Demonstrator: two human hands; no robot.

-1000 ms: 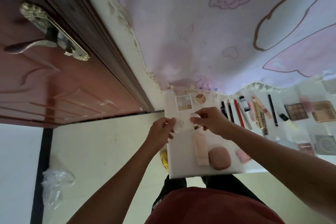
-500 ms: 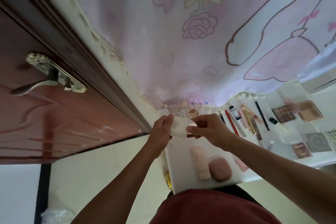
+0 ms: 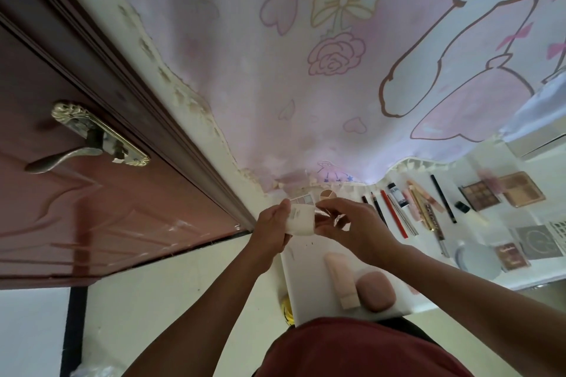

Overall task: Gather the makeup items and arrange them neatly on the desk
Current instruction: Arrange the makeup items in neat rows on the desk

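Observation:
Above the left end of the white desk [image 3: 309,278], my left hand [image 3: 272,228] grips a small white tube [image 3: 301,220] by its left side. My right hand [image 3: 352,226] pinches the tube's right end. On the desk below lie a pale pink tube [image 3: 341,280] and a pink oval compact [image 3: 375,291]. Behind my hands sit a pastel eyeshadow palette [image 3: 301,200] and a round concealer pot [image 3: 328,194]. To the right, pencils [image 3: 393,213] and several slim tubes [image 3: 424,205] lie in a row.
A brown eyeshadow palette [image 3: 481,195], a gold palette [image 3: 522,188], a grey square case [image 3: 537,242] and a round white compact [image 3: 477,259] lie further right. A pink patterned curtain [image 3: 337,55] hangs behind the desk. A red-brown door [image 3: 107,208] stands to the left.
Both hands have lifted the white tube off the desk and hold it above the desk's left end. The view has tilted upward, showing more of the curtain.

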